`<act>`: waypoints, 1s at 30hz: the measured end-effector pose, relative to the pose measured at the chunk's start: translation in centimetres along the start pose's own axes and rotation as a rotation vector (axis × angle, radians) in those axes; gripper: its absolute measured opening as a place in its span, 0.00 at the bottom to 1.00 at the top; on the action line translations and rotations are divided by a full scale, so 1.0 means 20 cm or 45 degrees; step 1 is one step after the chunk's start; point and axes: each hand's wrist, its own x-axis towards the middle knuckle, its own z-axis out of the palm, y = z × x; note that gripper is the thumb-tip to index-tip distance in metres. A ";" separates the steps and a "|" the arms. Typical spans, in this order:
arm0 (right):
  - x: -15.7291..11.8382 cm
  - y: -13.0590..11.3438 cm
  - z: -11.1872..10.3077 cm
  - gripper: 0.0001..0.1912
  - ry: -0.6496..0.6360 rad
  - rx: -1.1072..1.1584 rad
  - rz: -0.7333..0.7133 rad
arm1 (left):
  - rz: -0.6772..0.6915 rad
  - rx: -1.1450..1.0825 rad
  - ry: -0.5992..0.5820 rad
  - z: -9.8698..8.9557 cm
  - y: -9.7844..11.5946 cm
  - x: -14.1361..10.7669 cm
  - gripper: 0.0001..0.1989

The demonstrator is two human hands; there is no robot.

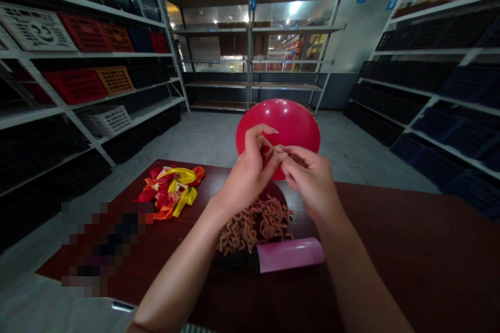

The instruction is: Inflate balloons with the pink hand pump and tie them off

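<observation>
Two bare hands raised above a dark red table, seen from above. Centre: balloon (279, 117), red, inflated, just behind the fingertips and beyond the far edge of the table (406, 239); tie end hidden by the fingers. Left hand (250, 166): index finger bent and lifted clear of the thumb, thumb tip against a pale strand (278, 149); remaining fingers partly hidden. Right hand (310, 174): thumb and index finger pressed together on the same strand, other fingers curled toward the palm. Exact course of the strand too small to tell. Below the hands, on the table: heap of brown curls (273, 218), partly covered by the left forearm; in front of the heap, pink cylinder (291, 256) on its side, dark at its left end. Farther left, limp balloons (172, 187) in red, orange and yellow, piled together; nearer the left edge, a pixelated patch, contents indiscernible. Background: left rack (117, 55) with white, red, orange and dark crates; back rack (249, 47) across the room; right rack (429, 52) with dark crates.
</observation>
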 end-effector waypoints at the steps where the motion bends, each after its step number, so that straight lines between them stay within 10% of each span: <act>1: 0.00 -0.02 -0.01 0.11 -0.020 0.055 0.035 | 0.027 -0.012 -0.033 -0.01 0.01 0.00 0.20; 6: -0.02 -0.07 -0.04 0.11 -0.094 0.210 0.090 | 0.102 -0.016 -0.098 -0.04 0.04 0.00 0.15; 17: -0.03 -0.02 0.04 0.10 -0.178 0.351 0.036 | 0.172 -0.060 0.309 -0.01 -0.01 0.02 0.08; 30: -0.07 -0.01 0.09 0.12 -0.073 -0.254 -0.254 | -0.557 -1.040 0.554 0.05 0.00 0.03 0.12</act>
